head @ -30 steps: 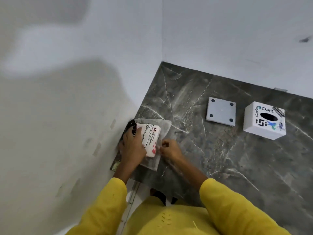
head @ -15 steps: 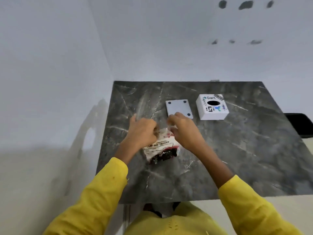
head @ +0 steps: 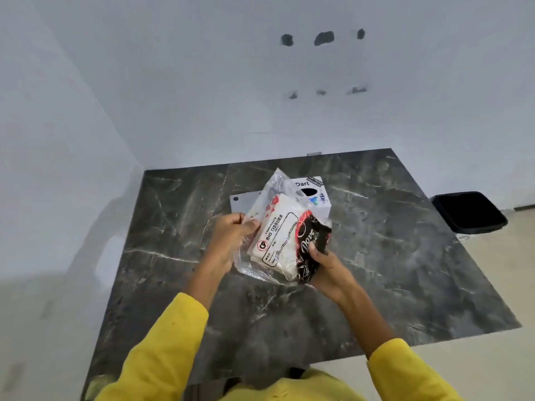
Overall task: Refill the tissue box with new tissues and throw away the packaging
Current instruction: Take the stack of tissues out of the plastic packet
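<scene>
We are at the unwrapping step: we hold the tissue pack [head: 282, 237] lifted over the table [head: 390, 256], in front of the box [head: 314, 195] and its base [head: 240, 201] at 12 o'clock. Our left hand [head: 228, 241] pinches the loose wrapper [head: 275, 183] edge, while our right hand [head: 327, 267] is closed around the pack's dark end. Next, we judge, we must pull the tissues free, load the box, then carry the wrapper to the bin [head: 469, 211] at 2 o'clock.

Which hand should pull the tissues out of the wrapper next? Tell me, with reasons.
Probably the right hand: it already grips the tissue pack at its end, while the left hand pinches only the loose clear wrapper.
</scene>
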